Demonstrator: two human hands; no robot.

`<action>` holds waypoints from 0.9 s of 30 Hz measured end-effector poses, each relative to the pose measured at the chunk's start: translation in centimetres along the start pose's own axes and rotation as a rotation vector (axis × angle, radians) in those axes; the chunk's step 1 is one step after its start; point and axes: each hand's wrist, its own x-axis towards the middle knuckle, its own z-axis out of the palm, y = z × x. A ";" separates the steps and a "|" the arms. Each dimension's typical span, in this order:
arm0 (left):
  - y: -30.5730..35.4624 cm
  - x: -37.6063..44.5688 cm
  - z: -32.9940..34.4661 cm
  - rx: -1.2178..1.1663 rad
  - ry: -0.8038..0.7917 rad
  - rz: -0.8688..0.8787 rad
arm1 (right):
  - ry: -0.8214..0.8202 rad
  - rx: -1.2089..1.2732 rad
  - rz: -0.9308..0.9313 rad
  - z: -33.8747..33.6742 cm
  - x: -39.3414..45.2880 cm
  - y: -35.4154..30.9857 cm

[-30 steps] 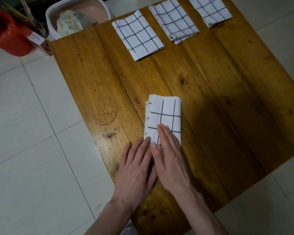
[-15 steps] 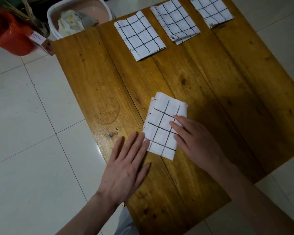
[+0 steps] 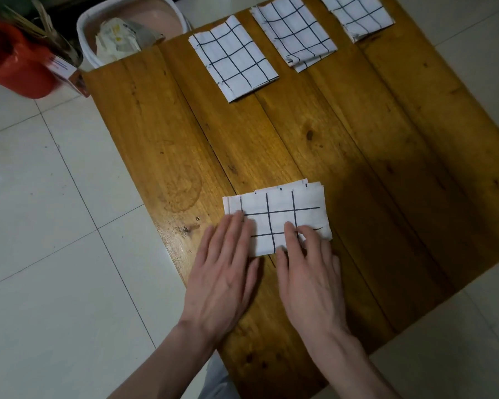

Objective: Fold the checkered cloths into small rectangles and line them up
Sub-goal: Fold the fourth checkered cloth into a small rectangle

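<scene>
The folded cloth (image 3: 277,220) lies at the near middle of the table (image 3: 386,168), long axis running left to right. Both hands lie flat and open, left hand (image 3: 222,272) and right hand (image 3: 308,275) pressing its near edge, likely to set the crease. Three folded cloths (image 3: 234,59) line the far edge, their long axes pointing away.

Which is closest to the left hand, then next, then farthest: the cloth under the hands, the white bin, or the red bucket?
From the left hand:
1. The cloth being folded, touching its fingertips, near edge of the table.
2. White bin, beyond the table's far left corner.
3. Red bucket, far left on the floor.
</scene>
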 end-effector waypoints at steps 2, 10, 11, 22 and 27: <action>0.9 -1.4 0.5 0.007 -0.011 0.047 | 0.029 -0.010 -0.102 0.1 -0.4 0.6; 2.2 -4.2 2.1 0.047 -0.094 0.024 | -0.166 0.003 -0.509 1.7 -2.3 2.4; 2.3 -4.2 2.1 0.042 -0.098 0.009 | -0.184 0.010 -0.503 1.9 -2.3 2.5; 1.8 -4.6 2.2 -0.002 -0.122 -0.055 | -0.211 -0.047 -0.467 2.1 -2.1 3.6; 1.4 -4.7 2.1 0.008 -0.131 -0.037 | -0.213 -0.064 -0.395 2.1 -2.4 4.6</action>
